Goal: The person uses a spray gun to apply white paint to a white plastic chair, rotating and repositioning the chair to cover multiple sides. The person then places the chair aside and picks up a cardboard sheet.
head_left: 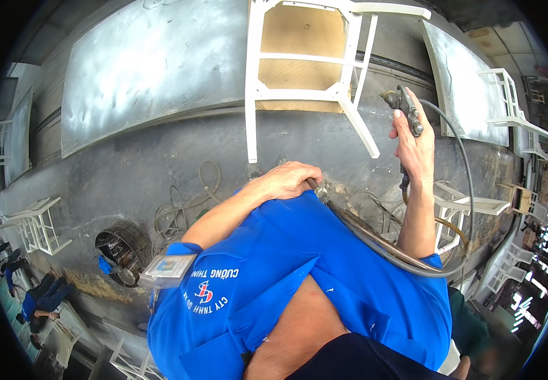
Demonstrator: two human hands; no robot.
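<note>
My right hand (421, 151) is raised and wrapped round the handle of a spray gun (407, 107), whose nozzle end points to the left. A thin grey hose (467, 158) loops away from the gun on its right side. Low in front of my waist, my left hand (289, 180) is closed round the end of a thicker brownish hose (365, 234), which runs across my front to the right. Ahead stands a white-painted chair frame (253, 126), turned so the bare tan underside of its seat (302, 47) shows. Neither hand touches it.
A large grey metal sheet (153, 69) stands left of the chair, another panel (464, 82) on the right. White chairs (36, 225) stand at both sides. Coiled hoses (172, 221) and a round dark bin (122, 250) lie on the floor. Other people (43, 297) are at lower left.
</note>
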